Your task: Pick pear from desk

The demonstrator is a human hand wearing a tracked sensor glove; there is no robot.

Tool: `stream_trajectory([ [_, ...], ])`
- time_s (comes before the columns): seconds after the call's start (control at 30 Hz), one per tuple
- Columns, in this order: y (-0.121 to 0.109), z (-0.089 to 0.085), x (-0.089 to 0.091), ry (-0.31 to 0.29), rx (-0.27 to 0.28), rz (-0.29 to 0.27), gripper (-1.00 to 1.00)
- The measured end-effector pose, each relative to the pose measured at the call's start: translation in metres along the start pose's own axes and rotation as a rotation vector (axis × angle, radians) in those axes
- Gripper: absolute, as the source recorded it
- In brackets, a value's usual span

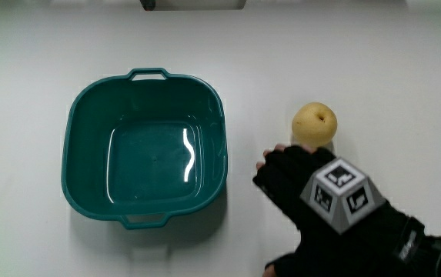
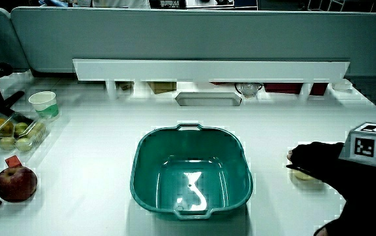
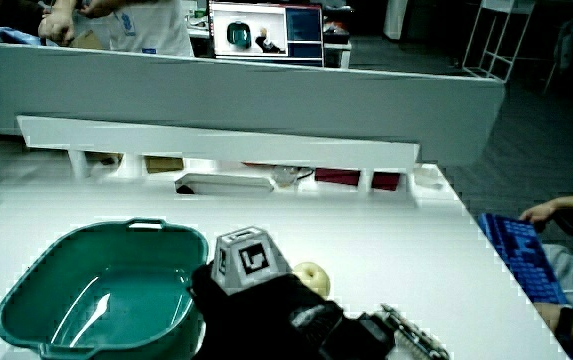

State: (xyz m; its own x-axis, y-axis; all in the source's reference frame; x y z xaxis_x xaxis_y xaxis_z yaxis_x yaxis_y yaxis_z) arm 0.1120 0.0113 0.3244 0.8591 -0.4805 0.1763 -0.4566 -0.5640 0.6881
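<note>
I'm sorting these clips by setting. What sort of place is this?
Probably an office or lab workstation: a white desk with a low partition, and a monitor past it. A teal basin and a pear look staged.

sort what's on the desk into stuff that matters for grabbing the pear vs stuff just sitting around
Belongs to the job:
- pear, on the table beside the basin
- hand, reaching at the pear, not yet holding it

Just lying about:
- teal basin, nothing in it
- red apple at the table's edge
- pale cup
- clear box of fruit
</note>
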Motion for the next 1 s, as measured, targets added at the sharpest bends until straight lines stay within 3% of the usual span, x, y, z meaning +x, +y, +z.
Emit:
stream_trajectory([
  [0.07, 0.005, 0.000, 0.007, -0.013, 0.023, -0.012, 0.00],
  [0.1, 0.009, 0.000, 0.011, 0.016, -0.003, -0.022, 0.00],
  [0.2, 0.016, 0.004, 0.018, 0.024, 0.006, -0.033, 0.00],
  [0.27, 0.027, -0.005, 0.032, 0.028, 0.012, -0.095, 0.00],
  [0.33, 0.027, 0.005, 0.034, 0.049, 0.017, -0.075, 0.00],
  [0.4, 0.037, -0.002, 0.049, 0.037, 0.047, -0.118, 0.00],
  [0.63, 0.062, -0.010, 0.083, 0.169, -0.064, -0.173, 0.00],
  [0.8, 0.081, -0.020, 0.105, 0.184, -0.091, -0.241, 0.00],
  [0.87, 0.084, -0.020, 0.110, 0.224, -0.121, -0.239, 0.00],
  [1.0, 0.095, -0.030, 0.124, 0.246, -0.155, -0.269, 0.00],
])
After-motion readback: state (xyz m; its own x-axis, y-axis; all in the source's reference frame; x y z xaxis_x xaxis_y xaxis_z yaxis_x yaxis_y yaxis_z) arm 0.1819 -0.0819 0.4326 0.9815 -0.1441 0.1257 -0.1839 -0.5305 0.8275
